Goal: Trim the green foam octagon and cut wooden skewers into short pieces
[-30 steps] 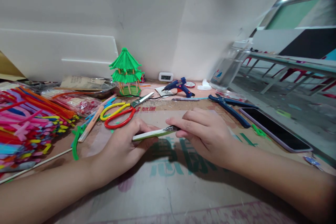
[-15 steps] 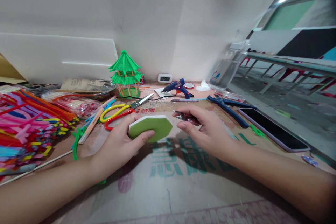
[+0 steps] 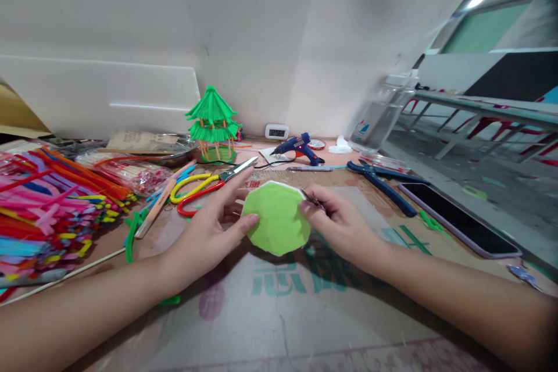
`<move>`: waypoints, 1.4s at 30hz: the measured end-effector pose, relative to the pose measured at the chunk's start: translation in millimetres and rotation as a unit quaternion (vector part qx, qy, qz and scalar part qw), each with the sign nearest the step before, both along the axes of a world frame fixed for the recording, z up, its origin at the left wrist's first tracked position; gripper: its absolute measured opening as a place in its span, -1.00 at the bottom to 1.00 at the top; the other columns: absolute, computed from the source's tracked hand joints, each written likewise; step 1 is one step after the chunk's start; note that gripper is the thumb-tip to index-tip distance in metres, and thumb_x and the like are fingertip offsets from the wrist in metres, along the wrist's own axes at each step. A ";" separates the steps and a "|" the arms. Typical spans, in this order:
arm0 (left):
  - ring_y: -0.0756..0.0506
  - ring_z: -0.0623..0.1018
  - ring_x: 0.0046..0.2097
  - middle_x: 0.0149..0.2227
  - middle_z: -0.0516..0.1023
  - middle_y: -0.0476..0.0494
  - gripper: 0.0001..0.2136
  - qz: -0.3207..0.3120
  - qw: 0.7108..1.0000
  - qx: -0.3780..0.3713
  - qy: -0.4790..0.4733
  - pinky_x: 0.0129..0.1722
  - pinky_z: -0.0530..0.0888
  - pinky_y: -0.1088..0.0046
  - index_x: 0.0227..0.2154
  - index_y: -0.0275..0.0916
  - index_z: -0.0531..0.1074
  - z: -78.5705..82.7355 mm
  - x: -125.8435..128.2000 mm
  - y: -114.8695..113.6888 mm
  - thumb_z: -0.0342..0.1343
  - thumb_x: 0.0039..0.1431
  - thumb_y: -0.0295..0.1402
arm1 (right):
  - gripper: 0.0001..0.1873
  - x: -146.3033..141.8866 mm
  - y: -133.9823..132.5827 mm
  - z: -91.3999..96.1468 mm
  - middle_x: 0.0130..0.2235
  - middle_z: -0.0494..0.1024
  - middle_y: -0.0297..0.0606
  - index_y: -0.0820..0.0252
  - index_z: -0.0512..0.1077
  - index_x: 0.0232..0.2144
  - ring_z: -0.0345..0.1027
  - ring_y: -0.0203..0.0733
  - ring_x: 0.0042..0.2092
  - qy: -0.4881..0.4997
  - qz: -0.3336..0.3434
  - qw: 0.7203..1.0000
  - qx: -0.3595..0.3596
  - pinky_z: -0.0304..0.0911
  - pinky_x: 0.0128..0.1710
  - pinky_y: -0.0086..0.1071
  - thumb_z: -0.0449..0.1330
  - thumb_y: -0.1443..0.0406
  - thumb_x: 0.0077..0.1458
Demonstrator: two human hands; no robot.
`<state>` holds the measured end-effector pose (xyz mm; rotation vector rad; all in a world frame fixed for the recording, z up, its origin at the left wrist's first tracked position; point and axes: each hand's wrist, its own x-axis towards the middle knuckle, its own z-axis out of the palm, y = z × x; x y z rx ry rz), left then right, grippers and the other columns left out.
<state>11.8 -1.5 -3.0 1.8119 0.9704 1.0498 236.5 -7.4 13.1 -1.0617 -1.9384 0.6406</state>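
I get an evenly bright picture, lit by a ceiling lamp far up and right of the green pagoda model, where it flares into a white streak. In front of the pagoda the green foam octagon is sharp, with soft shadow below it on the cardboard mat. Far right of the pagoda the view smears and bends, and the clear jar is blurred

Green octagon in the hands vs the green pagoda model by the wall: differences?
The green octagon is one flat piece, tilted up toward the camera; the pagoda stands upright, two roof tiers on posts. The octagon is pale yellow-green, the pagoda deeper green. The left hand holds the octagon and the right hand, gripping a small metal tool, touches its edge; the pagoda stands untouched. Both are green.
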 end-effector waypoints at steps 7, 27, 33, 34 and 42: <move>-0.15 0.49 0.04 0.08 0.48 -0.14 -0.59 -0.022 1.000 -0.012 0.008 0.00 0.48 0.29 0.12 -0.13 0.34 -0.5 -1.9 1.7 0.09 0.21 -0.24 | -0.73 -1.5 0.5 -0.3 -0.54 0.13 -0.44 0.15 0.19 -0.51 0.03 -0.36 -0.52 0.008 -0.013 1.000 0.008 0.05 -0.56 -0.50 -0.02 0.22 0.24; 0.03 0.51 -0.40 -0.44 0.48 0.02 -0.85 0.030 0.990 -0.103 -0.090 -0.41 0.42 0.54 -0.38 -0.25 0.31 18.0 1.7 9.1 0.14 0.17 -0.30 | -0.48 22.2 38.5 -1.7 0.06 0.44 -0.06 0.16 0.40 0.02 0.31 -0.01 0.09 -0.048 -0.033 0.992 0.112 0.28 0.03 -0.11 -0.03 -0.02 0.23; -0.04 0.60 -0.32 -0.38 0.58 -0.10 -0.76 -0.068 0.990 -0.121 -0.025 -0.31 0.50 0.45 -0.37 -0.28 0.36 37.4 -0.8 17.4 0.11 0.18 -0.17 | -0.63 -7.8 2.4 35.4 -0.50 0.51 -0.28 0.20 0.44 -0.34 0.40 -0.20 -0.48 0.005 -0.004 0.999 -0.052 0.34 -0.46 -0.36 0.08 0.01 0.17; -0.06 0.60 -0.29 -0.35 0.60 -0.13 -0.71 -0.095 0.991 -0.091 0.038 -0.29 0.50 0.44 -0.35 -0.28 0.41 45.3 -7.2 23.4 0.04 0.22 -0.11 | -0.61 -9.6 1.9 39.9 -0.54 0.47 -0.30 0.20 0.41 -0.42 0.36 -0.23 -0.51 0.016 -0.035 0.997 -0.063 0.31 -0.49 -0.38 0.07 0.00 0.16; -0.23 0.51 -0.05 -0.05 0.48 -0.29 -0.70 0.282 0.827 0.209 0.440 -0.10 0.47 0.12 -0.03 -0.35 0.39 124.0 -134.2 124.6 0.04 0.28 -0.26 | -0.62 7.4 44.4 34.1 -0.60 0.31 -0.41 0.18 0.32 -0.48 0.17 -0.33 -0.57 0.160 -0.029 0.975 -0.153 0.13 -0.57 -0.42 0.18 -0.01 0.07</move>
